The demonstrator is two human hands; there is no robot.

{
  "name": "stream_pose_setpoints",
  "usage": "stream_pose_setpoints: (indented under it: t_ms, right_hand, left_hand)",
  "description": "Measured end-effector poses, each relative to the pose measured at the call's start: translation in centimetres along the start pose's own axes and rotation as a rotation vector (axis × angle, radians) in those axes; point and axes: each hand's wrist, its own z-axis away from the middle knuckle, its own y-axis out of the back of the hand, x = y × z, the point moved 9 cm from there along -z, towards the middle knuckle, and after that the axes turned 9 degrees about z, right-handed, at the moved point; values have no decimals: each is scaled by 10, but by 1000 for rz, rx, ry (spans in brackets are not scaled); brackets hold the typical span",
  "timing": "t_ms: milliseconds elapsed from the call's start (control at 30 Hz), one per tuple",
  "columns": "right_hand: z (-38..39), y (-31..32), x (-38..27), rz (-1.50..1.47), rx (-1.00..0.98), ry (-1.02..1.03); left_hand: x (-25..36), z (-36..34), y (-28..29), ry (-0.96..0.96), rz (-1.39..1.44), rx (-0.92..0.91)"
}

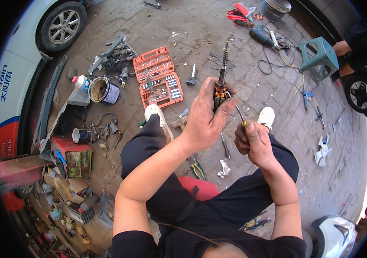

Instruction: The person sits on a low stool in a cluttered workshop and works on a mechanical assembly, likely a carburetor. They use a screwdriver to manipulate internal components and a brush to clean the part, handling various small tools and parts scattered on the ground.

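Observation:
My left hand [207, 114] is closed round a motor armature [221, 81], with copper windings near the fingers. Its long metal shaft points up and away from me and has a spring-like coil near the far end. In my right hand [254, 144] is a thin screwdriver-like tool [240, 115] with a yellow collar; most of its handle is hidden by the fingers. The tool's slim metal tip reaches the armature beside my left thumb. Whether it touches the windings I cannot tell. Both hands are held above the paving, between my knees.
An open orange socket set [163, 103] lies ahead to the left, near a paint can [104, 91]. Pliers [197, 170] lie between my legs. On the right are a green stool [319, 56], a corded power tool [263, 36] and a white fan [322, 151]. Another person crouches beyond the stool.

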Motion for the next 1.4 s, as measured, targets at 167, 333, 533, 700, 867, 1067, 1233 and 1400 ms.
stream_pose_setpoints:
  t_ms: [167,333,533,700,867,1067,1233,1400]
  right_hand:
    - [2,-2,3,-75,-86,-68]
    - [6,-2,3,-93,-116,-73]
    - [13,22,-30,498,269,237]
    - [15,20,-22,513,292,277]
    - [12,10,-17,329,186,243]
    - [12,9,-12,323,150,237]
    - [11,4,-10,269,105,239]
    - [15,-8,-18,-13,-36,191]
  left_hand:
    - [24,-1,-1,-254,-261,-12]
    - [28,0,0,-322,-378,-81]
    - [30,-1,3,-344,-432,-62]
    - [33,0,2,-386,-410,-25]
    - [40,4,5,-471,-395,-4]
    - [40,6,6,-412,-526,-54]
    - [40,7,9,-427,-516,-22]
    - [16,16,-17,-419,-450,-182]
